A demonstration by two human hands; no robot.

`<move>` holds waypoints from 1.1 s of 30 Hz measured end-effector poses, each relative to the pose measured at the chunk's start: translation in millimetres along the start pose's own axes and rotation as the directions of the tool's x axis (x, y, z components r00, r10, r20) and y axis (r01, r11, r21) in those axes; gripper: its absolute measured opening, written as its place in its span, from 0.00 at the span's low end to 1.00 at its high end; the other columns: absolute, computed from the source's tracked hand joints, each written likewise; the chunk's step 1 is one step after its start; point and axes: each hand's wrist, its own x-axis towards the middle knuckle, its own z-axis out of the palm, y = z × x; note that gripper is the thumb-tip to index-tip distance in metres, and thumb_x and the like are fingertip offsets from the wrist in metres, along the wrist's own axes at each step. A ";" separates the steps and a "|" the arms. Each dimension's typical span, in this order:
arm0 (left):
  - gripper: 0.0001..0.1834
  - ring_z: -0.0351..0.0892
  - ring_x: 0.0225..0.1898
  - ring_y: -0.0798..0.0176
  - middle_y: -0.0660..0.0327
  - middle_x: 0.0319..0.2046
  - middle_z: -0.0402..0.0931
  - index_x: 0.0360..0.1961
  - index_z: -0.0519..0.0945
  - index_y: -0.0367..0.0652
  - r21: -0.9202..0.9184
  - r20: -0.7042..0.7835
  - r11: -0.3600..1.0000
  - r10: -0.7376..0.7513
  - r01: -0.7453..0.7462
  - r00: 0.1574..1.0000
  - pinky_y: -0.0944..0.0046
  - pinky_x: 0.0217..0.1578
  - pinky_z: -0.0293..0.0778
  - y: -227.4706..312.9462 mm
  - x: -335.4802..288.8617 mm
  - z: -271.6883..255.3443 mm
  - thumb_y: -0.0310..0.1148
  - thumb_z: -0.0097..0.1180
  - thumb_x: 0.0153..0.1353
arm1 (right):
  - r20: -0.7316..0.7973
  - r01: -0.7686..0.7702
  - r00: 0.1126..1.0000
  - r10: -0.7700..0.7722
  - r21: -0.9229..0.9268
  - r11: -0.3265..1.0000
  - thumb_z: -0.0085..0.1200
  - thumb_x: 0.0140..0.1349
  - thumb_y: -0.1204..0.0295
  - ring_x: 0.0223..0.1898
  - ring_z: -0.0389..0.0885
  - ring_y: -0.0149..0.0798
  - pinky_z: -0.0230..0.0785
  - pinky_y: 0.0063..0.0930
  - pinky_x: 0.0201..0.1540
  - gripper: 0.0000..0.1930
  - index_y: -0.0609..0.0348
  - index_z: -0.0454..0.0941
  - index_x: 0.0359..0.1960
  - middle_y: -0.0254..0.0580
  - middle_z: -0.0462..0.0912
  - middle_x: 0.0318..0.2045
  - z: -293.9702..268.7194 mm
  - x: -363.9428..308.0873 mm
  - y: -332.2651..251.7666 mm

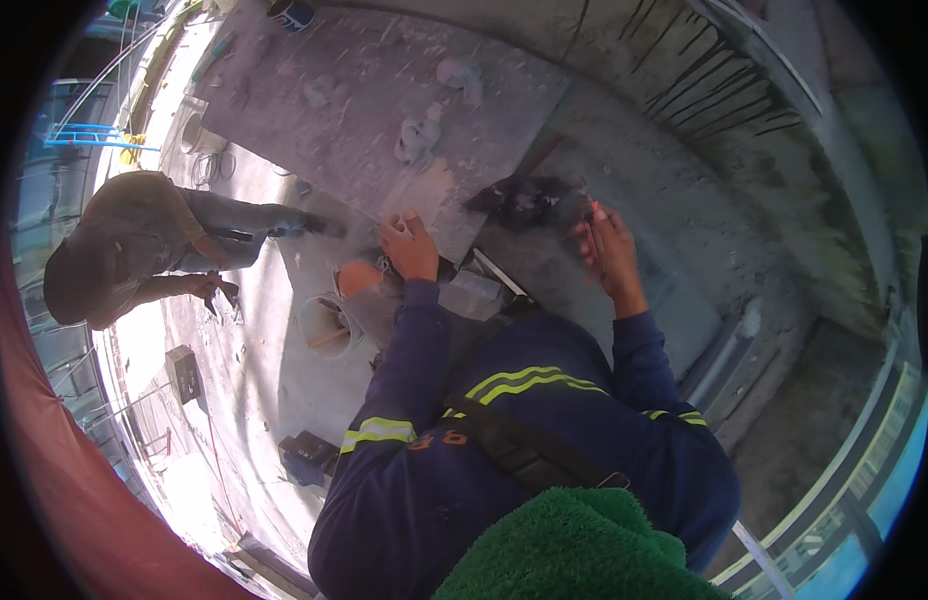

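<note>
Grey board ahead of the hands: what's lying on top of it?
On the grey board: pale crumpled lumps, possibly plastic, and a lighter patch. The left hand blocks part of its near end from view. Anything beneath the lumps is covered and can't be seen.

Two bare hands (412, 250) (613, 252). One slim tool (596, 212), two o'clock. Two pale buckets (312, 316) (210, 141), nine and ten o'clock. One co-worker (134, 235), nine o'clock. One green towel (579, 550), five o'clock.

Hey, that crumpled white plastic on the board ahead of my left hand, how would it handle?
The crumpled white plastic is probably floppy, judging by its soft folds. It's likely light if it's just thin film, though any contents are hidden. Its irregular shape suggests it won't roll far on the board.
</note>
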 end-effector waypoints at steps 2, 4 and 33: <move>0.34 0.71 0.65 0.36 0.40 0.64 0.70 0.68 0.71 0.41 0.174 -0.096 0.971 0.183 -0.164 0.979 0.39 0.65 0.68 -20.9 9.3 3.1 0.54 0.62 0.73 | -0.006 -0.008 1.000 0.007 -0.025 1.000 0.53 0.81 0.53 0.26 0.79 0.24 0.69 0.20 0.25 0.19 0.54 0.77 0.58 0.35 0.86 0.37 1.4 2.8 0.5; 0.38 0.66 0.69 0.34 0.39 0.67 0.66 0.73 0.66 0.44 0.319 -0.095 0.924 0.254 -0.212 0.962 0.37 0.68 0.64 -36.2 6.2 9.8 0.53 0.65 0.71 | -0.028 -0.046 0.999 0.044 -0.054 0.997 0.54 0.81 0.52 0.26 0.78 0.24 0.69 0.20 0.25 0.19 0.54 0.77 0.58 0.35 0.86 0.38 3.5 6.1 -0.7; 0.63 0.51 0.82 0.41 0.46 0.84 0.47 0.86 0.37 0.51 -0.397 0.750 0.531 -0.283 0.749 0.598 0.33 0.76 0.48 -39.1 -29.2 -12.6 0.81 0.47 0.68 | 0.009 -0.018 1.000 0.018 0.004 1.000 0.54 0.80 0.52 0.25 0.78 0.21 0.68 0.18 0.23 0.19 0.54 0.78 0.58 0.31 0.86 0.37 -2.1 8.1 -8.3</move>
